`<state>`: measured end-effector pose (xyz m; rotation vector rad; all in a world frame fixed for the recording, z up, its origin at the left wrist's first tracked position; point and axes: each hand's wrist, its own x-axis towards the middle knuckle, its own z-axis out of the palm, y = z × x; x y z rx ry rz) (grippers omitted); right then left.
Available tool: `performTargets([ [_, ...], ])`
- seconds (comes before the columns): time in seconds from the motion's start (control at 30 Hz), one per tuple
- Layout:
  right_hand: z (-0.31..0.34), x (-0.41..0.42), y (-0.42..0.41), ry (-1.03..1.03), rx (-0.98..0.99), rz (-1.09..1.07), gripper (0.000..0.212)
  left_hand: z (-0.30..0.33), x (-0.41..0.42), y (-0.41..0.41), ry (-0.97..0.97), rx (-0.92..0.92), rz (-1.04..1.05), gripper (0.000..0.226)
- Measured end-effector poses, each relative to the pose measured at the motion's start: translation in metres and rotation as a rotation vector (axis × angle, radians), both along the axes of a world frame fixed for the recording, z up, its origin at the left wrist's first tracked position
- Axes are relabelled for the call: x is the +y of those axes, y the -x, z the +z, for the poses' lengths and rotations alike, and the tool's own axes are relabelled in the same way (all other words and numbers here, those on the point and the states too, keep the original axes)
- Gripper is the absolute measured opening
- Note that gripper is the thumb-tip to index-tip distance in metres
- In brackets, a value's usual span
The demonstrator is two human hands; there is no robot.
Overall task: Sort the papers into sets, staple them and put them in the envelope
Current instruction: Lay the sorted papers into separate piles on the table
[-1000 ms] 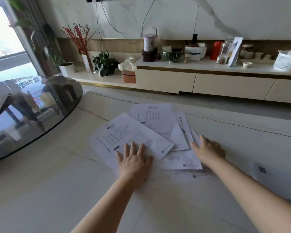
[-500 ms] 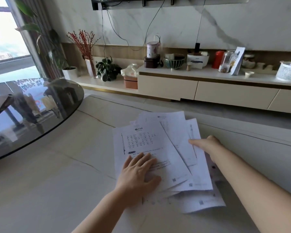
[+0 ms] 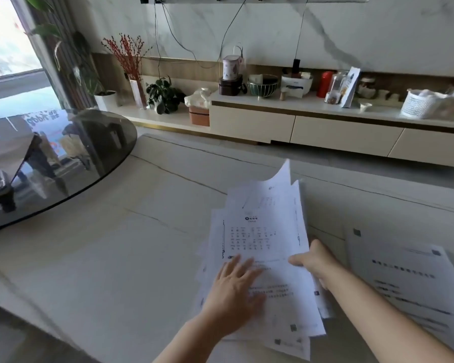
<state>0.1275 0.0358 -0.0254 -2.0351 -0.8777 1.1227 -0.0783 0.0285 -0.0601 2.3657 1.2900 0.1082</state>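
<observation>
A loose pile of several white printed papers [image 3: 262, 231] lies on the pale stone table [image 3: 121, 244], gathered into a rough stack. My left hand [image 3: 233, 289] rests flat on the top sheet with straight fingers. My right hand [image 3: 316, 260] grips the stack's right edge, thumb on top and fingers underneath, and the far ends of the sheets curl upward. More printed sheets [image 3: 409, 279] lie apart at the right. No stapler or envelope is in view.
A dark round glass tabletop [image 3: 63, 163] overlaps the table's left side. Beyond the table runs a low cream cabinet [image 3: 325, 127] with jars, a bowl, a white basket [image 3: 419, 103] and potted plants [image 3: 163, 95].
The spread papers have been pulled together into one stack and shifted right and nearer. My right hand went from resting beside them to gripping their right edge, lifting it.
</observation>
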Motion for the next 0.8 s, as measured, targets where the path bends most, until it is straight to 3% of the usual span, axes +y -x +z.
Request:
performTargets([
  [0.13,0.026,-0.057,-0.016,-0.023,0.167,0.020,0.029,0.018,-0.033,0.029,-0.003,-0.026,0.396,0.071],
  [0.23,0.058,-0.094,-0.026,-0.051,0.216,0.094,0.030,0.030,-0.046,0.048,0.234,-0.269,0.623,0.082],
  [0.33,0.087,-0.125,-0.028,-0.078,0.277,0.174,0.033,0.042,-0.059,0.049,0.541,-0.573,0.725,0.085],
  [0.4,0.096,-0.139,-0.027,-0.090,0.309,0.207,0.039,0.048,-0.069,0.044,0.741,-0.735,0.734,0.084],
  [0.47,0.102,-0.149,-0.024,-0.112,0.313,0.194,0.032,0.051,-0.076,0.040,0.900,-0.881,0.711,0.091],
  [0.53,0.107,-0.156,-0.024,-0.134,0.317,0.174,0.025,0.060,-0.080,0.039,0.948,-1.014,0.687,0.077],
  [0.67,0.121,-0.162,-0.022,-0.230,0.232,0.160,0.037,0.099,-0.075,0.046,0.872,-1.189,0.612,0.046],
  [0.8,0.140,-0.159,-0.016,-0.394,0.066,0.155,0.044,0.152,-0.065,0.062,0.726,-1.111,0.428,0.037],
])
